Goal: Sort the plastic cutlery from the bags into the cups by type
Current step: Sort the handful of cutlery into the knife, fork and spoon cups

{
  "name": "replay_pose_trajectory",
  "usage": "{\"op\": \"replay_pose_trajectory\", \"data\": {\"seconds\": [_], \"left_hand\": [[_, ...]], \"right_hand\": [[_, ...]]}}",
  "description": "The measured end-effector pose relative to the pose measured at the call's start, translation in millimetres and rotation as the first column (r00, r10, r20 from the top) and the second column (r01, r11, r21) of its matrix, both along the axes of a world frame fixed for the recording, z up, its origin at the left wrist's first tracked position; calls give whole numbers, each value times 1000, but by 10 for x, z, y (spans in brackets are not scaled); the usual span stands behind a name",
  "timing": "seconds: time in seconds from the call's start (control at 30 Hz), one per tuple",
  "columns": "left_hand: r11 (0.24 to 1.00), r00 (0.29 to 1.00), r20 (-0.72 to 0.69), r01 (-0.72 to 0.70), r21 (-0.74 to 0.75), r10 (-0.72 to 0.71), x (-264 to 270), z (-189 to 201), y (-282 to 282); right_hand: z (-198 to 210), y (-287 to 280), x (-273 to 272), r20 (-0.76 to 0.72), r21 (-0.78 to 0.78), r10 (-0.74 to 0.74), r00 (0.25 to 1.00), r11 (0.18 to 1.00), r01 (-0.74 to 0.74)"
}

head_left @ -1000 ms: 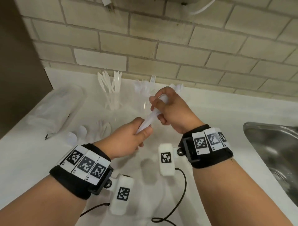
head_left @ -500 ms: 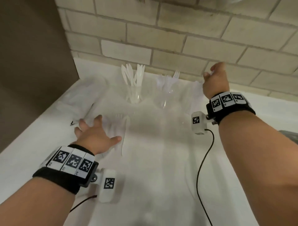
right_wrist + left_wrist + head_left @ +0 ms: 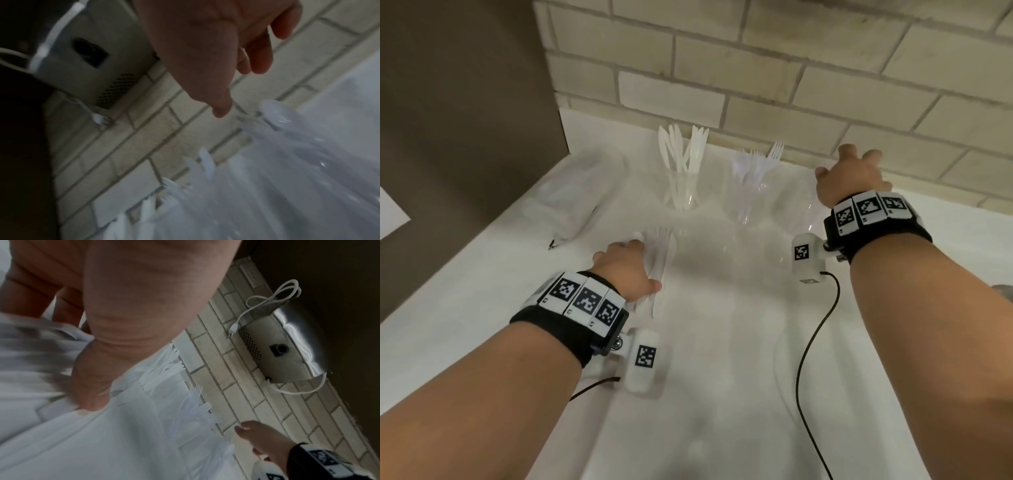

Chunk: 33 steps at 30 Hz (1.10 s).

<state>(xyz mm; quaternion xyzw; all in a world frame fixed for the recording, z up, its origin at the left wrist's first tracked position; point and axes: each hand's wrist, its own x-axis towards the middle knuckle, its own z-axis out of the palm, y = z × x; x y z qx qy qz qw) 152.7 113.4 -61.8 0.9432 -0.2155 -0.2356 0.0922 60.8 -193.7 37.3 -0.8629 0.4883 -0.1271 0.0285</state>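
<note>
Sorting continues on the white counter (image 3: 482, 291). Loose plastic cutlery (image 3: 659, 253) lies in a small pile near the left edge of the working area: fork tines and long white handles are visible, other types too washed out to tell. Left hand (image 3: 626, 270) rests palm-down on this pile, fingers curved over the pieces; whether it has actually closed on one I cannot tell, since the left wrist view is blurred there. Judgement: it is placed there to gather the next piece.

Three clear cups stand in a row at the far side, against the brick wall (image 3: 756, 68). Leftmost cup (image 3: 683, 192) holds knives, blades up. Middle cup (image 3: 751, 192) holds forks, tines up. Third cup (image 3: 796, 202), furthest right, is hard to make out against the counter; the right wrist view shows what look like spoon bowls (image 3: 271, 110) standing in it.

Right hand (image 3: 851, 174) hovers directly above the third cup, fingers loosely spread and pointing down, nothing held. Judgement: that pose fits a piece having just been dropped into the cup.

A crumpled clear bag (image 3: 571, 198) lies far left, well apart from both hands. Pieces remain unsorted, so the task is partway.
</note>
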Motion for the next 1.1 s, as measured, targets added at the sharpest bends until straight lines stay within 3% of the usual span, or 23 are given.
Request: {"op": "replay_pose_trajectory", "data": {"seconds": [0.07, 0.13, 0.2, 0.27, 0.37, 0.47, 0.63, 0.8, 0.9, 1.0, 1.1], "left_hand": [[1000, 1000, -8, 6, -22, -6, -20, 2, -35], [999, 1000, -1, 18, -45, -18, -50, 12, -75], [997, 999, 10, 38, -72, -38, -80, 29, -112], [993, 999, 3, 43, -107, -43, -102, 56, -135], [987, 1000, -22, -20, -161, 17, -87, 106, -104], [981, 997, -9, -75, -181, 75, -24, 123, -3], [955, 993, -99, -86, -285, 60, 8, 113, 112], [912, 973, -217, -154, -379, 73, -1, 144, 113], [910, 973, -225, -134, -391, 47, 10, 161, 106], [879, 966, -256, -160, -448, 45, 1, 177, 97], [865, 962, -270, -161, -476, 31, 4, 182, 97]], "right_hand": [[102, 194, 2, 39, -140, 69, 997, 988, -63], [159, 454, 56, 90, -137, 199, 976, 973, -186], [90, 764, 163, 43, 25, 352, 935, 935, -353], [-73, 1090, 255, -101, 256, 492, 865, 853, -455], [-334, 1479, 302, -221, 515, 609, 762, 736, -439], [-523, 1701, 305, -154, 647, 611, 776, 656, -388], [-611, 1909, 389, -196, 647, 632, 749, 658, -386], [-651, 2084, 458, -326, 603, 681, 655, 684, -411], [-739, 2139, 540, -328, 553, 668, 668, 709, -438], [-751, 2209, 600, -414, 502, 684, 601, 722, -476], [-791, 2244, 639, -421, 477, 682, 598, 727, -493]]}}
